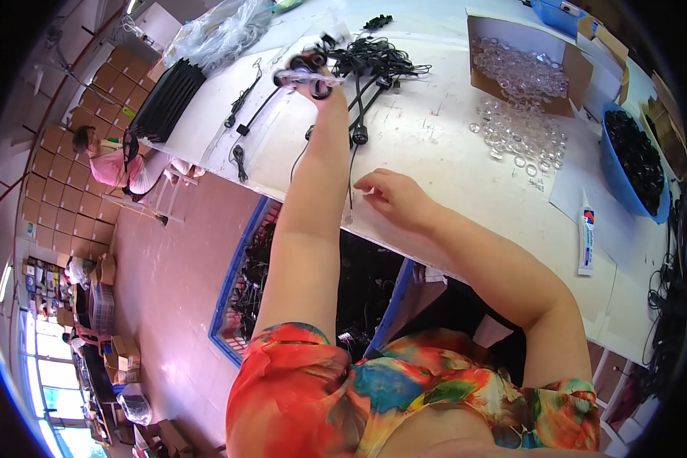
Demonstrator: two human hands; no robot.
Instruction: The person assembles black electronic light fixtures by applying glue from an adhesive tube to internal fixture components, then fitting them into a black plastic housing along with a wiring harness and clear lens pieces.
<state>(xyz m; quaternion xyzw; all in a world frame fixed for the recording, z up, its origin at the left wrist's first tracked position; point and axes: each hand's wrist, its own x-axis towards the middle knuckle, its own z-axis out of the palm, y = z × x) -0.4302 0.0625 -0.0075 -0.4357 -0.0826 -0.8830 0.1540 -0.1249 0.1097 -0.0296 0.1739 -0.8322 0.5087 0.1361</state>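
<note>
Workshop: white desk under daylight, red floor, stacked cartons along the far wall, another person seated at the desk's far end.
Left hand: stretched far across the desk, grip closed on a black round-headed cable piece inside a clear plastic bag, right beside the heap.
Right hand: resting near the desk's front edge, fingertips pinched narrow on something small and pale, too small to identify.
Unworked stock: tangled heap of black cables just past the left hand; three single cables lying apart to the left.
Parts supply: cardboard box of clear round lenses, more spilled on the desk; blue tub of black parts; white tube nearer the front.
Below desk: blue crate holding more black cables.
Progress: judged mid-run, one piece in hand and bagged, heap and lens stock largely untouched.
</note>
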